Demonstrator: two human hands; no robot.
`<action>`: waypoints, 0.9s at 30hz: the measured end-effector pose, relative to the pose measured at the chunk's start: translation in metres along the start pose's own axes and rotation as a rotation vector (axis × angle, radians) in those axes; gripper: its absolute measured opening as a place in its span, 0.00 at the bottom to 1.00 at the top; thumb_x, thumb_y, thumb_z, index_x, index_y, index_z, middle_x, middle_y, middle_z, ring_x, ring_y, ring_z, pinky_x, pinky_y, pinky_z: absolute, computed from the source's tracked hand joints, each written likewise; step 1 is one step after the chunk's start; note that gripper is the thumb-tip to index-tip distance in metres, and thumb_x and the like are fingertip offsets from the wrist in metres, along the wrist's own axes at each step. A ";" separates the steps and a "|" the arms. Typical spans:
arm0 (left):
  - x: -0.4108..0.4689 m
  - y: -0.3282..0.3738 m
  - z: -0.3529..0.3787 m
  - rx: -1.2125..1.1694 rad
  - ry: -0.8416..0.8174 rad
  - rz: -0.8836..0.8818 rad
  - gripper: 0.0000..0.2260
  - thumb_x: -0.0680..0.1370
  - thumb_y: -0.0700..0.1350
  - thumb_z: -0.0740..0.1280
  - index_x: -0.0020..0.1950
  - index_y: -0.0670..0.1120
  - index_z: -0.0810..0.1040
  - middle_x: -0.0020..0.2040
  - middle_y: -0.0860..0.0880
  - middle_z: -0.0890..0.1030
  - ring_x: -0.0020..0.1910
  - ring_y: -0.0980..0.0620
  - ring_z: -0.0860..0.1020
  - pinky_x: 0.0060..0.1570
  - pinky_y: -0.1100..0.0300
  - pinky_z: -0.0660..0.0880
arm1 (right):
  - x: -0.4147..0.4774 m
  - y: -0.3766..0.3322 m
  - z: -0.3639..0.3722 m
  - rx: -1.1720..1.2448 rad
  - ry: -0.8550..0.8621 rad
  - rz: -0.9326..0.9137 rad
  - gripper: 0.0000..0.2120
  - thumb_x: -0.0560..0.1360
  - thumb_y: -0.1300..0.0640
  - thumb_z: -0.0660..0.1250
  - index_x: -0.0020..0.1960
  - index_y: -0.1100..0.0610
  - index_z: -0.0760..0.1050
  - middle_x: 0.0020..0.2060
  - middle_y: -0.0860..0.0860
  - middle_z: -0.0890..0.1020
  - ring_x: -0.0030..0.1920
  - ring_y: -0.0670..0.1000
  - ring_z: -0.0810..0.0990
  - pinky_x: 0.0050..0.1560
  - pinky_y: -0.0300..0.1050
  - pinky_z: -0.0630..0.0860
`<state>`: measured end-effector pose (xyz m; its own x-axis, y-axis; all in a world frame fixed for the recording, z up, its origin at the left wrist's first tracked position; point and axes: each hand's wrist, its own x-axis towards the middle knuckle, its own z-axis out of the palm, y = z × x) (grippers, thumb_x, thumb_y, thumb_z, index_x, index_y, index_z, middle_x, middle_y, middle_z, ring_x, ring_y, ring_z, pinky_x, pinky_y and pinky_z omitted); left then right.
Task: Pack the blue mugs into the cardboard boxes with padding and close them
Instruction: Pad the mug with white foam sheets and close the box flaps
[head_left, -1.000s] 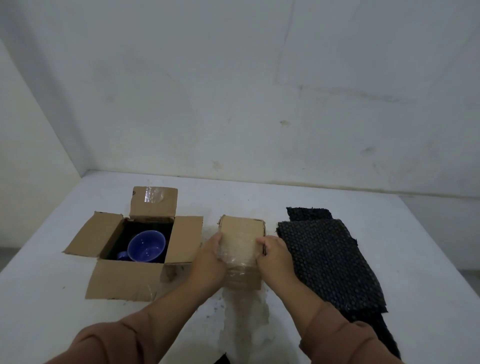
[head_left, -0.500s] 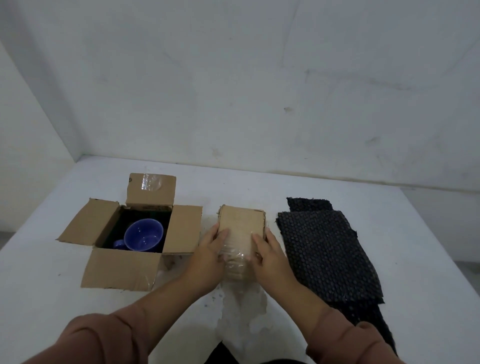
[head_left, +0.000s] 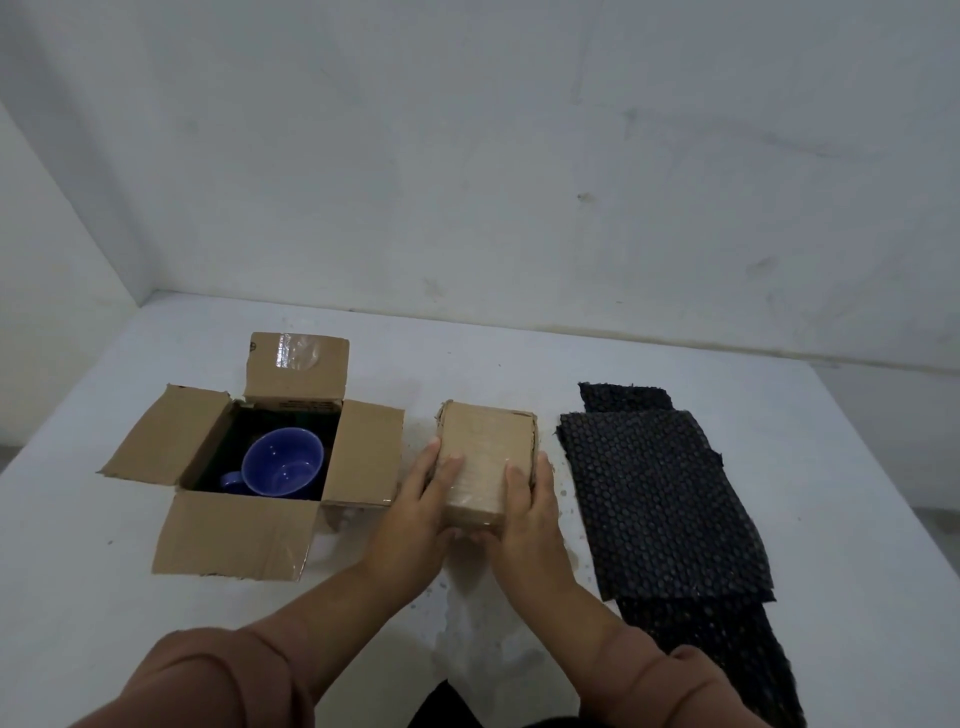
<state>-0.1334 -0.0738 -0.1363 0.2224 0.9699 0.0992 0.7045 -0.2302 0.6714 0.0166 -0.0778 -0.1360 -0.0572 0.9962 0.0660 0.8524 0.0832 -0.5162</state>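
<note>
step: closing small cardboard box (head_left: 485, 457) | left hand (head_left: 422, 499), right hand (head_left: 525, 501): clamped on its sides | tip: press top flaps flat, evenly | open box (head_left: 249, 535) with blue mug (head_left: 283, 461) left: pad next

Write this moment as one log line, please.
closed box | both hands pressing | open box holds mug | padding unused

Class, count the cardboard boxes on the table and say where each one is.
2. The open box sits on the left with a blue mug inside. The closed box sits in the middle, between the left hand and right hand. None seems hidden.
</note>
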 end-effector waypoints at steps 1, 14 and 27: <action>0.000 -0.001 0.001 -0.003 0.010 0.010 0.34 0.73 0.39 0.71 0.75 0.46 0.58 0.77 0.43 0.49 0.75 0.45 0.55 0.68 0.58 0.61 | 0.000 0.000 0.002 -0.008 0.013 -0.010 0.40 0.71 0.50 0.71 0.74 0.60 0.53 0.74 0.66 0.46 0.73 0.66 0.54 0.68 0.51 0.66; 0.000 -0.007 0.013 0.061 0.054 0.026 0.33 0.71 0.39 0.73 0.72 0.41 0.63 0.76 0.36 0.54 0.70 0.34 0.65 0.59 0.43 0.73 | -0.004 0.001 0.007 -0.008 0.142 -0.110 0.38 0.66 0.56 0.76 0.66 0.55 0.54 0.68 0.74 0.61 0.62 0.73 0.71 0.45 0.54 0.80; 0.000 -0.008 0.013 0.074 0.044 0.072 0.38 0.68 0.42 0.77 0.69 0.50 0.56 0.74 0.33 0.58 0.65 0.32 0.71 0.49 0.43 0.79 | -0.003 0.005 0.004 -0.051 0.136 -0.149 0.41 0.61 0.54 0.80 0.64 0.61 0.59 0.62 0.77 0.67 0.57 0.74 0.74 0.43 0.55 0.81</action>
<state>-0.1300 -0.0729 -0.1516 0.2455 0.9528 0.1787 0.7359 -0.3031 0.6054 0.0186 -0.0806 -0.1425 -0.1164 0.9599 0.2551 0.8650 0.2242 -0.4489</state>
